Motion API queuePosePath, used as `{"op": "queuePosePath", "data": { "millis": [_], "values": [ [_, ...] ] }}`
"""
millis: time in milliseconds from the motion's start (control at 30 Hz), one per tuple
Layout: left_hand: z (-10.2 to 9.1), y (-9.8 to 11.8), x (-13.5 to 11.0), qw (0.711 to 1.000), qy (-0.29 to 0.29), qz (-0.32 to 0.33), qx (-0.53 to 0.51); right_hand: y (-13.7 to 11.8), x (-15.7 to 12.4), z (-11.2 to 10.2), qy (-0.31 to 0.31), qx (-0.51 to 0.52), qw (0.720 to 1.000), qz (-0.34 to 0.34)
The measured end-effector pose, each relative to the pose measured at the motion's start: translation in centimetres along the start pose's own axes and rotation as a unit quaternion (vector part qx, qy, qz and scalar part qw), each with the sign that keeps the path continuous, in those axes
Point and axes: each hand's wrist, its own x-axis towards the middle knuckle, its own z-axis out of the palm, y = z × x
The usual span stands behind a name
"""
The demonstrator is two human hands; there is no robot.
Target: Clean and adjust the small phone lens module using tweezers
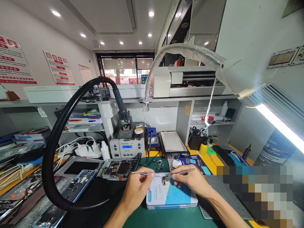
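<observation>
My left hand [137,188] is closed in a pinch on thin metal tweezers [142,173] whose tips point right. My right hand [190,180] pinches a second pair of tweezers [184,171] with tips pointing left. Both tips meet over a small dark component [164,180] lying on a white and blue packet stack [171,196] on the green mat [166,218]. Both forearms rise from the bottom edge.
A thick black hose [51,148] loops at left from a hot-air station [127,145]. An opened phone board [117,168] and phone frames [78,185] lie left. A heating plate [173,144], yellow bottle [203,148] and lamp [237,76] are at right.
</observation>
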Motion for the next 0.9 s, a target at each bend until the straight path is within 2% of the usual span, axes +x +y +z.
{"op": "queuePosePath", "data": {
  "millis": [633,900],
  "values": [
    [0.07,-0.12,-0.03,1.0,-0.004,0.009,0.013,-0.03,-0.07,-0.04,-0.016,-0.025,1.0,-0.011],
    [0.09,0.14,-0.08,0.999,0.003,0.026,0.046,-0.29,-0.14,-0.5,-0.009,-0.072,0.997,0.014]
  ]
}}
